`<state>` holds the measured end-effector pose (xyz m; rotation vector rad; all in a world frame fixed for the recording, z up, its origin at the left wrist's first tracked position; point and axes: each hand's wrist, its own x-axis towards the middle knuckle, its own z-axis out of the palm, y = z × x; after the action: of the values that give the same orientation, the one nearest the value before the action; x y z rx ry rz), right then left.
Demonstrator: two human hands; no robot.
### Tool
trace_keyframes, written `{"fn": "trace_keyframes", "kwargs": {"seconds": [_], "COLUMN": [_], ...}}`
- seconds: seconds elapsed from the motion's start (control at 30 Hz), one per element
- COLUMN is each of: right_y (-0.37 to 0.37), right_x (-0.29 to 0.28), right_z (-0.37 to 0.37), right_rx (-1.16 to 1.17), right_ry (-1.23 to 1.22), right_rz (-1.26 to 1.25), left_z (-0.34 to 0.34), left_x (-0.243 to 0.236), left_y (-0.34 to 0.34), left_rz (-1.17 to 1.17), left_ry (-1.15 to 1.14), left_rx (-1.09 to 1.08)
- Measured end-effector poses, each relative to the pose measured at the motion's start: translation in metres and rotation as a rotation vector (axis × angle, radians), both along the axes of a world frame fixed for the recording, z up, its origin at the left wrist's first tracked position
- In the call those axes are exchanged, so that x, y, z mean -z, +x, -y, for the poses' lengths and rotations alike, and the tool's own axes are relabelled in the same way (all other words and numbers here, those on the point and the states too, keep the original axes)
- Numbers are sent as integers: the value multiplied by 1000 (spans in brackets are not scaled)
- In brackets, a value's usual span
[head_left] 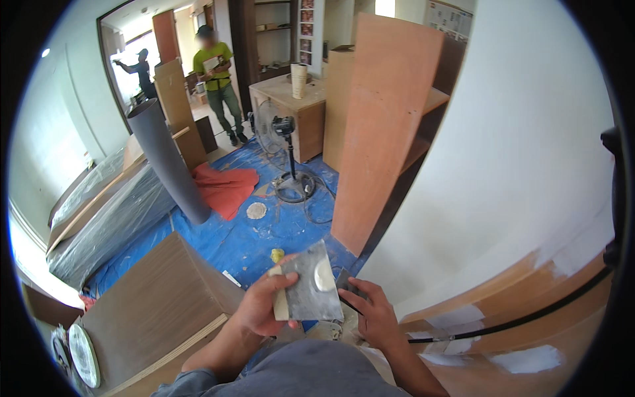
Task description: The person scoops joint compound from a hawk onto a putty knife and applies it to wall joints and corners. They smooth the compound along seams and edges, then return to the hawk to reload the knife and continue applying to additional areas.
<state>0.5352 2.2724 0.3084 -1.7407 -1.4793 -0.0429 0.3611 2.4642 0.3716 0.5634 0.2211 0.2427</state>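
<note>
My left hand (262, 309) is closed on a wide putty knife (306, 296) with a grey, smeared metal blade and a pale cream grip edge; the thumb lies on top. A white dab of putty (324, 276) sits near the blade's right edge. My right hand (378, 313) pinches a smaller dark scraper (344, 283) close beside that edge. Whether the two tools touch, I cannot tell. Both hands are in front of my body, over the blue floor sheet (258, 228).
A brown wood cabinet (159, 298) stands at the left, a tall reddish panel (390, 126) ahead right. A fan (288, 159), a grey tube (169, 162) and a red cloth (228, 188) are farther off. White patches (526, 359) mark the wood at right. A person (215, 79) stands in the background.
</note>
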Motion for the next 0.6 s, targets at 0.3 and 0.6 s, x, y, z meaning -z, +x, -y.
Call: {"fn": "trace_keyframes", "kwargs": {"seconds": [0.3,0.6], "right_y": [-24,-13], "right_x": [6,87], "right_z": [-117,-248], "right_rx": [-320,-535], "right_ry": [440,-66], "right_rz": [-189,-263], "left_z": [-66,-60], "left_x": [19,6], "left_y": [-22,-111], "left_rz": [-5,88], "left_ry": [-105,-86], "left_rx": [-233,-764]}}
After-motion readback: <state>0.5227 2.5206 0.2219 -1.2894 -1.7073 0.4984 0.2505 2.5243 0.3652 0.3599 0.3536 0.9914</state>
